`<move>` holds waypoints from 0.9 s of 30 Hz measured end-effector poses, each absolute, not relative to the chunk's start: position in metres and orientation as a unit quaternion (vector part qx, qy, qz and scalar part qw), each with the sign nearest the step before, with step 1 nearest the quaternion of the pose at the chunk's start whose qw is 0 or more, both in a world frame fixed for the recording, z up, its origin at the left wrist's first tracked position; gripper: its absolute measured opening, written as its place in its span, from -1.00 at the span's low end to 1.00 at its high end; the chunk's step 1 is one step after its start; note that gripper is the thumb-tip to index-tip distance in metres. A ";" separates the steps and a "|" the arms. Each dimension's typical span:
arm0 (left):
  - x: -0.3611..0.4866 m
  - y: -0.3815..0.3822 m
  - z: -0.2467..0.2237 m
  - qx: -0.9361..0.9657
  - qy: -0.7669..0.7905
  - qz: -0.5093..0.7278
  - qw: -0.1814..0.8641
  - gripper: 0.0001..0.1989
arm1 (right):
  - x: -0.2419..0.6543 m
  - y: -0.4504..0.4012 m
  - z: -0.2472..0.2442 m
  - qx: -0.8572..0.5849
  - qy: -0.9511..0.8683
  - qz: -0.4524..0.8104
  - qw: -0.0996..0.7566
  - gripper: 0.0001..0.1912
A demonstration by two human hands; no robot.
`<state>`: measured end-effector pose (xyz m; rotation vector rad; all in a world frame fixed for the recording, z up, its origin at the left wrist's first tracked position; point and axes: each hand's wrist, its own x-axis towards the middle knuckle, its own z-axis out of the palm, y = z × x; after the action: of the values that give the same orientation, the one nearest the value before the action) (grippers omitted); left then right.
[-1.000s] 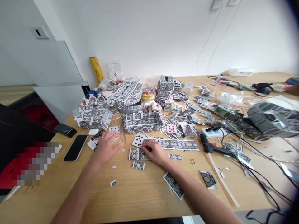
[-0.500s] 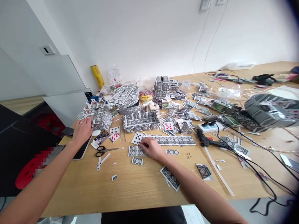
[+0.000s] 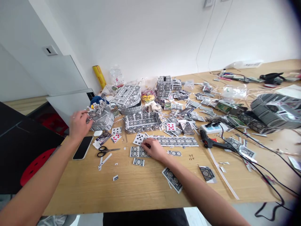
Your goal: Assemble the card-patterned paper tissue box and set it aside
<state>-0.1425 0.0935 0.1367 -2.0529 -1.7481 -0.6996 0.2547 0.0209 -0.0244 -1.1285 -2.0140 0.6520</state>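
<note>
Short card strip steadied at mid-tabletop; second hand at the left edge

The short card strip point(image 3: 134, 152) lies flat near the middle of the tabletop point(image 3: 117, 197), below the club card point(image 3: 138, 138) and the long card strip point(image 3: 178, 141). A small card piece point(image 3: 138, 162) lies just nearer the front edge.

The right hand point(image 3: 154, 150) rests on the strip's right end, fingers bent down; whether they grip or merely press cannot be determined. Toward the left edge, the left hand point(image 3: 79, 124) pinches a patterned card piece point(image 3: 99, 110) by its near side, beside or over the card-covered box point(image 3: 105, 121). Blur obscures the exact contact.

Assessment: light, even pressure would hold the strip without creasing it or skewing its joins. The patterned piece is best supported along its length and raised clear of the box, since a one-sided pinch could bend it. Scissors point(image 3: 102, 152) and a phone point(image 3: 83, 147) lie below the left hand and call for clearance.

Pose: the left forearm reaches forward from the front left, fingers pointing inward. The right forearm slants in from the front right, passing over a patterned card point(image 3: 171, 179), palm low.
</note>
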 end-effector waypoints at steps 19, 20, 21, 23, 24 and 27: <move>-0.052 -0.022 0.133 -0.276 -0.550 -0.591 -0.522 -0.74 | 0.247 -0.002 0.064 -0.357 -0.465 0.658 0.472 -0.51; -0.045 -0.023 0.119 -0.275 -0.545 -0.573 -0.547 -0.75 | 0.247 -0.005 0.068 -0.369 -0.433 0.687 0.452 -0.57; -0.040 -0.023 0.106 -0.286 -0.542 -0.550 -0.567 -0.75 | 0.247 -0.008 0.071 -0.381 -0.398 0.710 0.439 -0.63; -0.033 -0.022 0.084 -0.337 -0.550 -0.490 -0.586 -0.67 | 0.250 -0.012 0.073 -0.399 -0.330 0.739 0.431 -0.73; -0.032 -0.021 0.076 -0.377 -0.561 -0.459 -0.577 -0.62 | 0.252 -0.013 0.074 -0.404 -0.304 0.746 0.432 -0.76; -0.035 -0.015 0.066 -0.506 -0.652 -0.385 -0.413 -0.39 | 0.261 -0.013 0.073 -0.416 -0.268 0.755 0.430 -0.83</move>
<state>-0.0354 -0.0148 0.0665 -2.2206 -2.8586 -1.6879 0.2608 -0.0125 0.0731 -1.0387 -0.6697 1.8834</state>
